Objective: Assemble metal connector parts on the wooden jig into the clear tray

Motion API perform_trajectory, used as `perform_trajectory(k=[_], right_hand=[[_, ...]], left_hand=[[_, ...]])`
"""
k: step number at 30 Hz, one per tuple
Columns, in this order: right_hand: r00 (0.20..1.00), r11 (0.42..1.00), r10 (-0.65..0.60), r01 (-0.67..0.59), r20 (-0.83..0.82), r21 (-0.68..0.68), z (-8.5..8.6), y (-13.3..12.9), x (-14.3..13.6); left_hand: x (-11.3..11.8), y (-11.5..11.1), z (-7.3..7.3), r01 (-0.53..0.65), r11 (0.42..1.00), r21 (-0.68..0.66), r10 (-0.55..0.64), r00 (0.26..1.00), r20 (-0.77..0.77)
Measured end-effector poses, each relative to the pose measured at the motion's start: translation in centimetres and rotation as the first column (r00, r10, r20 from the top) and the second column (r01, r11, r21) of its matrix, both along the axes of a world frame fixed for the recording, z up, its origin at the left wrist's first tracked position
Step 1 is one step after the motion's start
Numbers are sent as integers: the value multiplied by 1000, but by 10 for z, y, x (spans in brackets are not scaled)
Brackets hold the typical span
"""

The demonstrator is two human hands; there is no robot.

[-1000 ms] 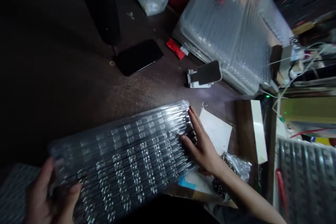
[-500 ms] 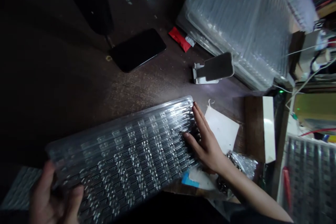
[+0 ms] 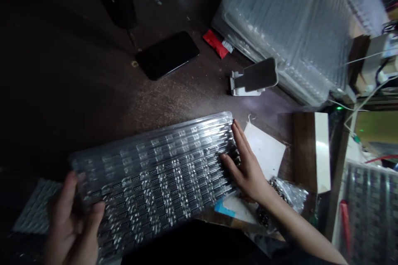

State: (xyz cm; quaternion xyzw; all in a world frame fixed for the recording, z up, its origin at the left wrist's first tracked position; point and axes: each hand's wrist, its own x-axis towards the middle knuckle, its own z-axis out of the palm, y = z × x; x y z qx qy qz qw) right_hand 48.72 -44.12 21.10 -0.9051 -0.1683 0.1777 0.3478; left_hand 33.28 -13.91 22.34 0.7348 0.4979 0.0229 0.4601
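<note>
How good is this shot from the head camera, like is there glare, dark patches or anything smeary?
Head view: bright glare on the clear plastic tray near the right hand; deep shadow swallowing the table at the far left; the left hand soft and slightly blurred; black phone dark but clearly outlined.

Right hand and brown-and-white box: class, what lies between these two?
In the head view, a white card lies between the right hand and the box, with a strip of dark table beside the box.
</note>
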Motion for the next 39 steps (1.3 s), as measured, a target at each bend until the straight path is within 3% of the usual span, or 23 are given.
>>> perform_trajectory(k=[8, 17, 23, 29, 33, 39], right_hand=[[998, 997, 70, -69, 9, -37, -2, 0, 3], [999, 999, 29, -28, 33, -15, -14, -2, 1], [996, 1000, -15, 15, 86, 2, -24, 0, 1], [992, 999, -28, 25, 127, 26, -25, 3, 5], [990, 999, -42, 38, 134, 35, -20, 3, 4], [986, 999, -17, 11, 166, 35, -22, 2, 4]], left_hand=[[-4, 0, -3, 17, 1000, 14, -17, 999, 41], [-10, 4, -22, 143, 985, 102, -159, 972, 171], [-5, 8, -29, 257, 943, 213, -314, 899, 304], [-3, 16, -38, 249, 947, 204, -316, 844, 434], [-7, 16, -35, 234, 963, 135, -270, 818, 508], [-15, 11, -35, 217, 959, 185, -281, 822, 496]])
